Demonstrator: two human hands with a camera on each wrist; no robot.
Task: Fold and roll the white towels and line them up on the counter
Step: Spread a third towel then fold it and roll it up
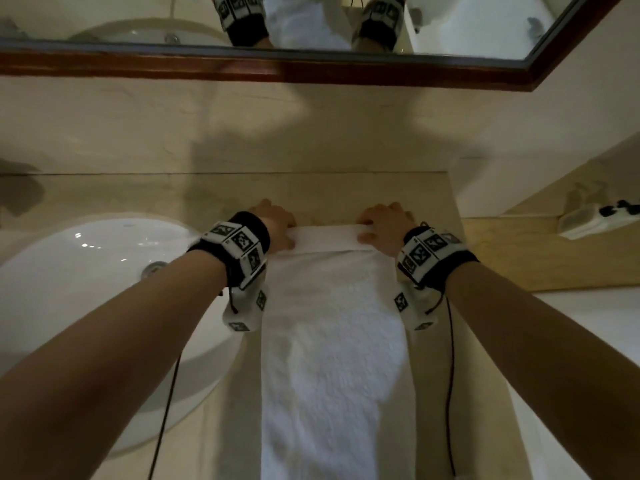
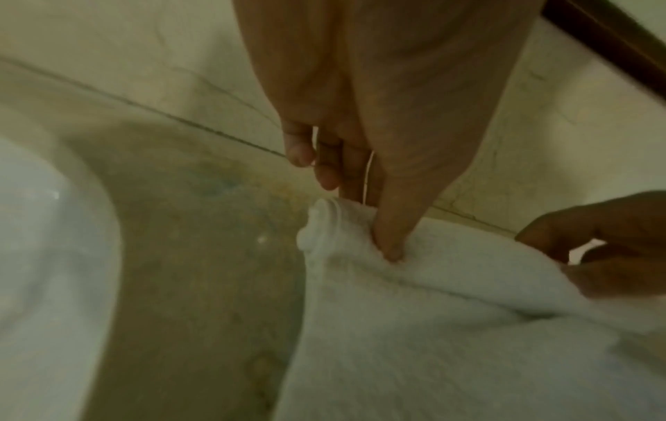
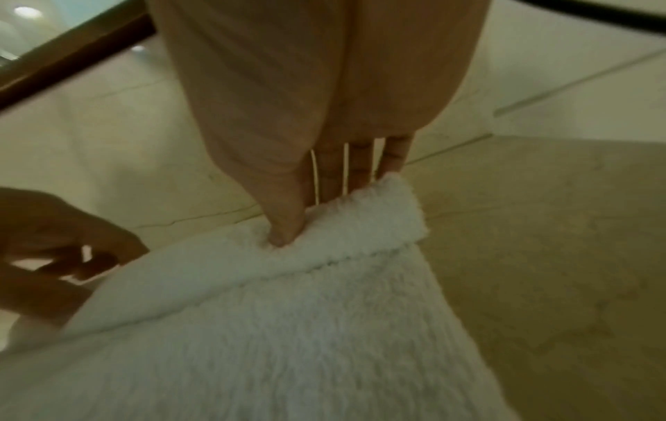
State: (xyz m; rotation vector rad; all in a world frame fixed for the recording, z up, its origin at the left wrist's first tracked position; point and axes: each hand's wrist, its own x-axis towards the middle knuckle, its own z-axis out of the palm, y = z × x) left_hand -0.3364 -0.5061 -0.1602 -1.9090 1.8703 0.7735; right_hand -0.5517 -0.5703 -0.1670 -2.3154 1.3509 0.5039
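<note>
Bare counter (image 1: pixel 346 192) is lying open beyond the towel (image 1: pixel 332 323), the wall (image 1: pixel 311 133) is closing it off behind, and the sink (image 1: pixel 86 271) is seemingly crowding the left.

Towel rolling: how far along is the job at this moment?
Done: the white towel already lies folded into a long narrow strip on the counter. In hand: the left hand and right hand pinch its far end, turned over into the first turn of a roll. Left: rolling the rest. No finished rolls are visible.
</note>
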